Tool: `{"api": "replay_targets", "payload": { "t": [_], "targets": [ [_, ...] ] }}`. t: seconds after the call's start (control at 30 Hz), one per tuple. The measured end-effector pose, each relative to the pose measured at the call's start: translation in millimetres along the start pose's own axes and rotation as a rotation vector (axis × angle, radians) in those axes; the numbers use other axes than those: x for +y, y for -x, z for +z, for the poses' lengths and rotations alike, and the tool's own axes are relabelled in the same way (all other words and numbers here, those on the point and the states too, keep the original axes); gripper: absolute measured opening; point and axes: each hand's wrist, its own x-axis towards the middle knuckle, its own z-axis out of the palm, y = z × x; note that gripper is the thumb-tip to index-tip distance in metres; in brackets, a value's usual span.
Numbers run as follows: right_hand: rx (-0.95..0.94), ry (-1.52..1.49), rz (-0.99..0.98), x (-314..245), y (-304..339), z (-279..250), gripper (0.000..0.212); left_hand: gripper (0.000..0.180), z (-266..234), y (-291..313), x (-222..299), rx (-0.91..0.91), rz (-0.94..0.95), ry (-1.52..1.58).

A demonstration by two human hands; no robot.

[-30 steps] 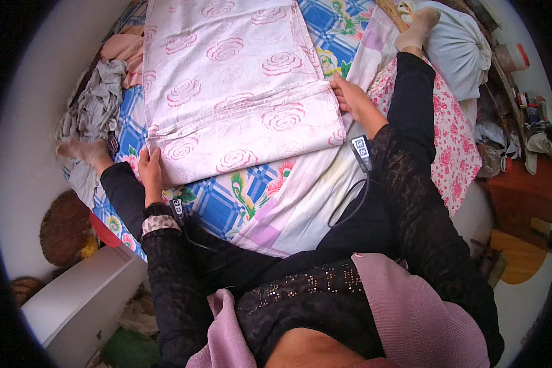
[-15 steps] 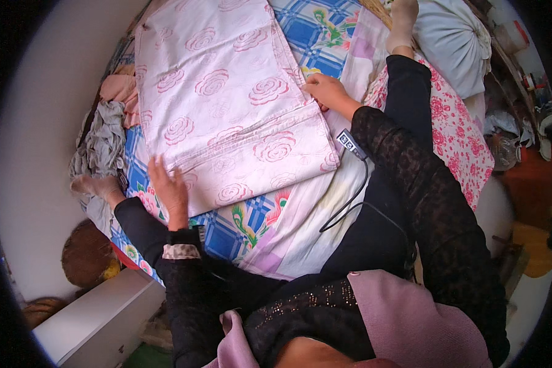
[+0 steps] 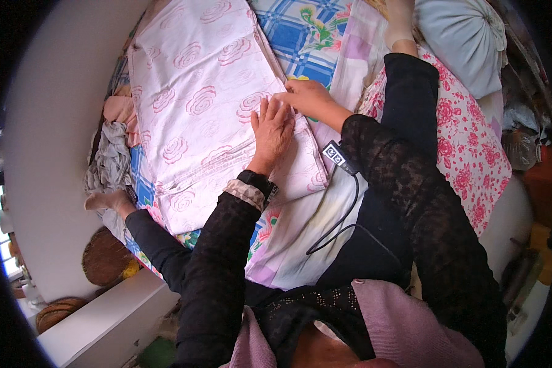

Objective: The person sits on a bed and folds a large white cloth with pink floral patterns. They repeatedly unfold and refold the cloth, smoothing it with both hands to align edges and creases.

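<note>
A large white-pink folded sheet [image 3: 196,132] with darker pink rose outlines lies in front of me. A fold with a creased band crosses its near part. My left hand [image 3: 272,136] rests flat on the sheet near its right edge, fingers stretched out and pointing away from me. Just to the right, my right hand [image 3: 313,101] pinches that edge between thumb and fingers. The fingertips of both hands are close together. A dark band [image 3: 259,182] is around my left wrist.
Beneath the sheet is a blue checked, flowered cover [image 3: 294,34]. A small black device with a cable [image 3: 339,157] lies by my right forearm. Crumpled grey cloth [image 3: 111,158] is at the left, a pale blue bundle [image 3: 457,46] at the far right. My legs stretch out either side.
My left hand has moved right and away from me, from the sheet's near left corner to beside my right hand. My right hand still pinches the right edge; the view has shifted slightly.
</note>
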Motion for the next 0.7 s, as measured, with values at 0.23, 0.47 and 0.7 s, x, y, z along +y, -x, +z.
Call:
{"api": "replay_targets", "payload": {
  "t": [0.23, 0.47, 0.7],
  "targets": [
    [0.038, 0.121, 0.052, 17, -12, 4, 0.027, 0.041, -2, -5, 13, -0.041, 0.074, 0.059],
    [0.246, 0.368, -0.246, 17, -10, 5, 0.022, 0.045, -28, 5, 26, -0.021, 0.063, 0.124],
    [0.152, 0.563, -0.792, 12, -3, -3, 0.017, 0.028, -43, 2, 23, -0.277, -0.051, 0.251]
  ]
}}
